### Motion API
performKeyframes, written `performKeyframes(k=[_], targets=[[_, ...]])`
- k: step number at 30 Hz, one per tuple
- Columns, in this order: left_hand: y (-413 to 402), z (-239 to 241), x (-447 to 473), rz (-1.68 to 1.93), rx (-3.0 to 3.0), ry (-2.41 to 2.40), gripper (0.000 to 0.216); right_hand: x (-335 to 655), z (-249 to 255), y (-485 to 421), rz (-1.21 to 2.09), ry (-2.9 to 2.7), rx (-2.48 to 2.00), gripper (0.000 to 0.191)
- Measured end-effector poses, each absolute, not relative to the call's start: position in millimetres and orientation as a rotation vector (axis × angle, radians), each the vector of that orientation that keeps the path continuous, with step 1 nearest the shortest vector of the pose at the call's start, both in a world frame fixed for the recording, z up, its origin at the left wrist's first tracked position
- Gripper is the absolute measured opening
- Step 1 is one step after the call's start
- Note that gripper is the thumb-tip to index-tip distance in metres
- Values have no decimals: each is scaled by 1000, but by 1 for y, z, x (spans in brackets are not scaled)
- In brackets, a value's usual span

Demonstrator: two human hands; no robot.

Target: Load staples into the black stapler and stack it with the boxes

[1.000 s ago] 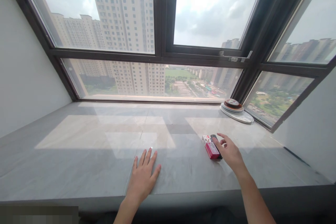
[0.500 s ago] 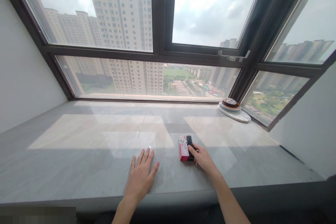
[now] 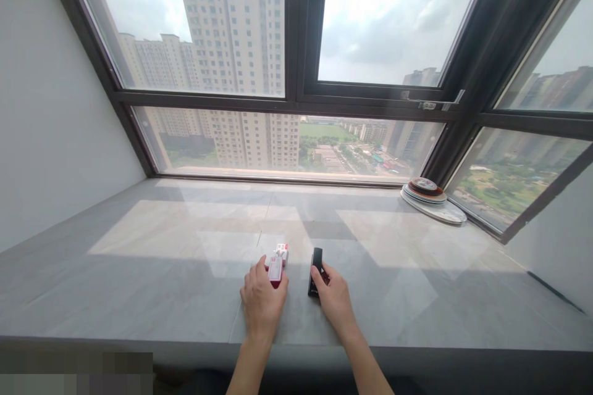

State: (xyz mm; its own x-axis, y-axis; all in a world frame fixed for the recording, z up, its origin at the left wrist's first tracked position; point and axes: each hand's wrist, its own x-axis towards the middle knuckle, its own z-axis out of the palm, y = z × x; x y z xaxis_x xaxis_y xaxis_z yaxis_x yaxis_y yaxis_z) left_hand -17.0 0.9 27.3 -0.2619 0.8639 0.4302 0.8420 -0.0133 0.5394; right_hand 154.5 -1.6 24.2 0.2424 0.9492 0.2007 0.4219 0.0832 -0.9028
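My left hand [image 3: 264, 290] is closed around a small red-and-white box [image 3: 275, 269] on the pale stone sill. Its fingers lie along the left side and the thumb along the right; the palm covers part of the near end. A short gap to the right, my right hand [image 3: 332, 293] grips a slim black stapler [image 3: 317, 271]. The thumb rests on its top, and the fingers wrap its right side, partly out of sight. The stapler points away from me and stands apart from the box.
A stack of plates [image 3: 425, 190] sits in the far right corner on a white oval plate [image 3: 447, 212]. Dark window frames [image 3: 296, 105] rise behind the sill [image 3: 176, 296]. The sill's front edge runs just before my forearms.
My left hand went from lying flat on the sill to holding the box. Box and stapler, side by side before, are now apart. The view has shifted slightly left.
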Motion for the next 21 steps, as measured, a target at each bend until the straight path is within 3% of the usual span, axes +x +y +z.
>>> performKeyframes(k=[12, 18, 21], targets=[[48, 28, -104, 1117, 1732, 2368, 54, 171, 25, -18, 724, -1300, -1521, 55], [21, 32, -116, 1199, 1717, 2464, 52, 173, 26, -17, 756, -1292, -1509, 56], [1, 26, -127, 1071, 1689, 2553, 50, 173, 26, -18, 777, -1269, -1523, 59]])
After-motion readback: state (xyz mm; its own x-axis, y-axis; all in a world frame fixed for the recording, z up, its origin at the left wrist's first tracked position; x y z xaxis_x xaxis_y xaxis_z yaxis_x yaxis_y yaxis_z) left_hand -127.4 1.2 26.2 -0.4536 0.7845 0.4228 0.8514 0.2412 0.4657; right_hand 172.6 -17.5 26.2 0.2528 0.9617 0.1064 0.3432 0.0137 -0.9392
